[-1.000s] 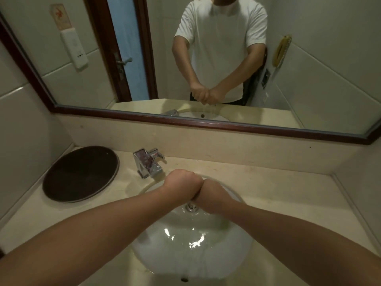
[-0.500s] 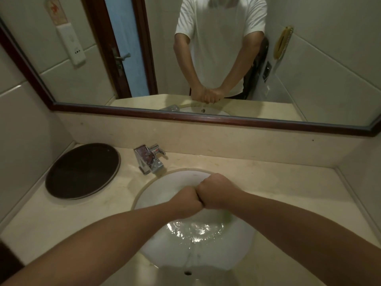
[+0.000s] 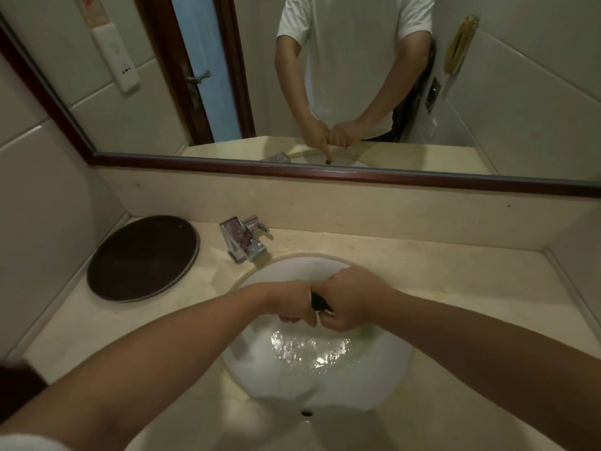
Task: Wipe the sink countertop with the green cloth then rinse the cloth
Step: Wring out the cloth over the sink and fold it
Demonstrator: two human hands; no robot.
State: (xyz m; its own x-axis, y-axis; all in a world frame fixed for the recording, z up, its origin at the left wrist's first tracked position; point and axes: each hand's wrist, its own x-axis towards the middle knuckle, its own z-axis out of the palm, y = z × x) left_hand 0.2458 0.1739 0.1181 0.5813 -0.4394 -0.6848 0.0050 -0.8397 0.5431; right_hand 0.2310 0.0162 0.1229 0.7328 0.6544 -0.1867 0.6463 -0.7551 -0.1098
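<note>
Both my hands are held over the white sink basin (image 3: 276, 369), fists side by side. My left hand (image 3: 291, 304) and my right hand (image 3: 349, 299) are clenched on a twisted dark cloth (image 3: 318, 302), of which only a short dark strip shows between the fists. Its green colour cannot be made out in this light. Rippling water lies in the bottom of the basin beneath the hands. The beige countertop (image 3: 439, 275) surrounds the basin.
A chrome faucet (image 3: 245, 242) stands at the basin's back left rim. A round dark brown tray (image 3: 143, 258) lies on the countertop to the left. A wood-framed mirror (image 3: 325, 172) runs along the back wall. Tiled walls close both sides.
My fists moved from the basin's far side toward its middle and have drawn slightly apart, exposing a strip of cloth. Water now ripples in the basin.
</note>
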